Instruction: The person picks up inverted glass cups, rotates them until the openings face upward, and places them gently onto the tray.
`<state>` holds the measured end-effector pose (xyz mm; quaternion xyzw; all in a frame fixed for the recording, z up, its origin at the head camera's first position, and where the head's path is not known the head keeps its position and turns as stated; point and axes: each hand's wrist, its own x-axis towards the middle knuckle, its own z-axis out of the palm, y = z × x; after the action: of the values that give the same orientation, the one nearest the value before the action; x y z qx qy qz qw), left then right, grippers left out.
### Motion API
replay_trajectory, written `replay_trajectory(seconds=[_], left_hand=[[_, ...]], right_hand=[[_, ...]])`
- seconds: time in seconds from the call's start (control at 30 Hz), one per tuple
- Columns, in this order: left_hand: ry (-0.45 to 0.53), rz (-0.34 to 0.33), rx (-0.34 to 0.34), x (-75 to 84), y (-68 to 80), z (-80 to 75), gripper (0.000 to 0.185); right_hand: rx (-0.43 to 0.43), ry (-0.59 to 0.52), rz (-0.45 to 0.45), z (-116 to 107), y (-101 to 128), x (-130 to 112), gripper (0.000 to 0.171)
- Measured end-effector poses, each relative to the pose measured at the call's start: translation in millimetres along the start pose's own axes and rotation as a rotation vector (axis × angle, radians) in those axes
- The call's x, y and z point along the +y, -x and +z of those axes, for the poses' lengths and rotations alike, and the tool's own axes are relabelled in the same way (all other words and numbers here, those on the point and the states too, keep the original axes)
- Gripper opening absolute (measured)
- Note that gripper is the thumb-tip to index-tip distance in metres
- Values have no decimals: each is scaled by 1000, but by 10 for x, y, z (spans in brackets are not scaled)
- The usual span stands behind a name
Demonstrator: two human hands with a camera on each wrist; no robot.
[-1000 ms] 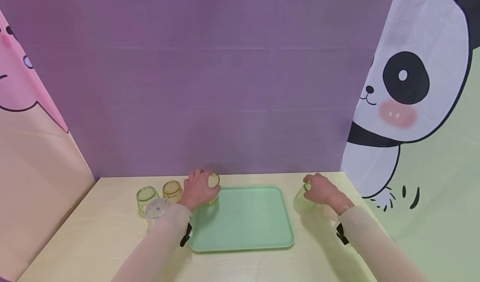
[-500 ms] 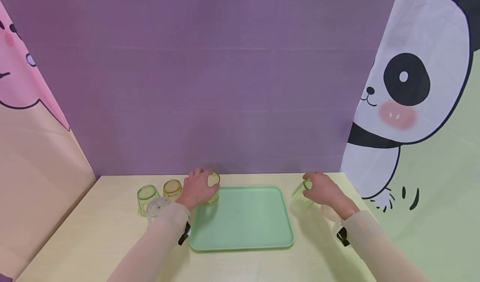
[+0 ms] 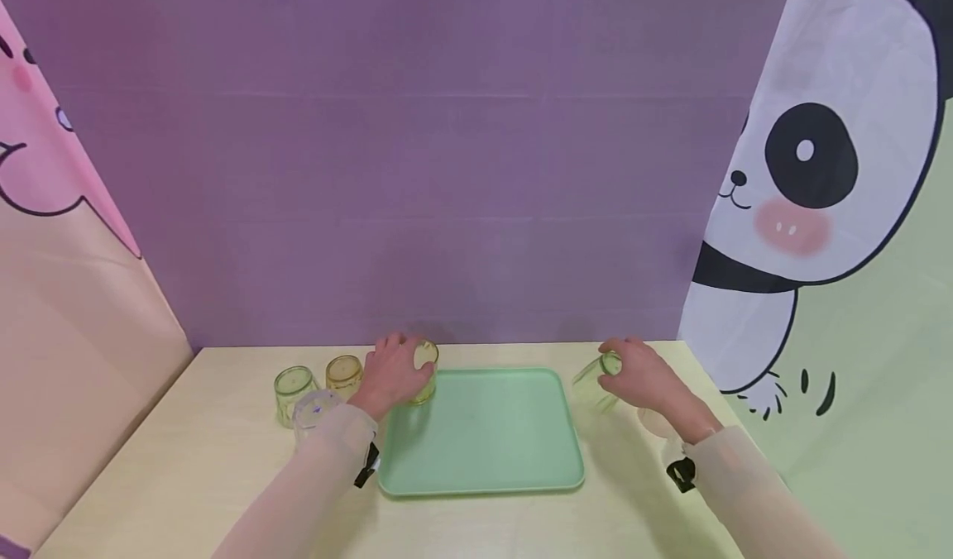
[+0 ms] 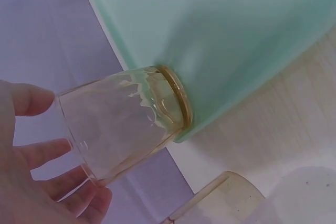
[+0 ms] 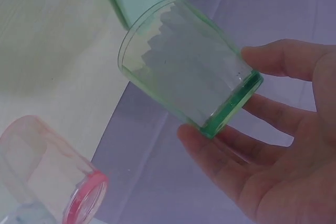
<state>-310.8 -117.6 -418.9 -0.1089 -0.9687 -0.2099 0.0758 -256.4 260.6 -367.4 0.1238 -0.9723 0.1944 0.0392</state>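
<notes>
Meanwhile, left hand [image 3: 387,373] curls round an amber glass [image 3: 423,373] at the green tray [image 3: 484,447] corner, right hand [image 3: 644,377] grips a tilted green glass [image 3: 596,384], likely needing careful upside-down placement onto the tray.

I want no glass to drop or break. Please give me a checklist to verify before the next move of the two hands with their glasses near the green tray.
1. Left hand has a grip on the amber ribbed glass cup: ok.
2. Right hand has a grip on the green ribbed glass cup: ok, lifted and tilted.
3. Flat green plastic tray bare in the middle: ok.
4. Amber cup's rim fully on the tray: not ok, it sits at the tray's edge.
5. Pink-based glass cup is clear of the right hand: cannot tell.
</notes>
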Motion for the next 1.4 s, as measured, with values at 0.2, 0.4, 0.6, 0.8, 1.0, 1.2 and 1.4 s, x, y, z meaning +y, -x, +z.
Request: replay_trajectory(seconds=[0.2, 0.4, 0.6, 0.8, 1.0, 1.2, 1.4], left_hand=[[-33, 7, 12, 28, 38, -25, 46], [-51, 48, 29, 60, 80, -54, 40], [-40, 83, 51, 84, 126, -94, 36], [-25, 111, 88, 88, 166, -112, 33], [26, 124, 141, 117, 204, -108, 31], [126, 134, 153, 189, 286, -118, 32], [173, 142, 161, 218, 337, -106, 33]], right_hand=[[15, -34, -6, 17, 32, -55, 47], [55, -68, -17, 4, 87, -161, 46], [90, -76, -19, 20, 111, -198, 44], [135, -94, -39, 36, 124, -212, 43], [186, -124, -64, 71, 143, -226, 41], [213, -171, -65, 108, 172, -256, 42], [238, -232, -38, 157, 209, -276, 43]])
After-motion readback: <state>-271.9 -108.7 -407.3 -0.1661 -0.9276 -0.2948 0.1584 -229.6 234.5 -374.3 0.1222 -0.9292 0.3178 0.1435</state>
